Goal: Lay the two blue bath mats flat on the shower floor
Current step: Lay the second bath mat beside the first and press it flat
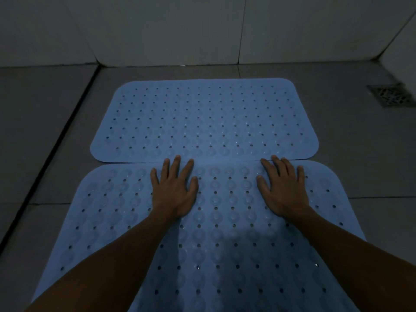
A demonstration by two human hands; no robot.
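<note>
mats [202, 118] edge to edge under flat hands [174, 192]

A person presses both palms flat on the near mat [216, 244], fingers spread, in a dim tiled shower. The left hand [174, 192] and right hand [282, 190] rest near the mat's far edge, fingertips reaching the seam where it meets the far mat [202, 120]. Both blue, perforated mats lie flat on the grey floor [45, 131], edge to edge, the near one offset slightly leftward. A metal drain [390, 95] sits in the floor at far right, well apart from the mats, below white wall tiles [168, 28].
</note>
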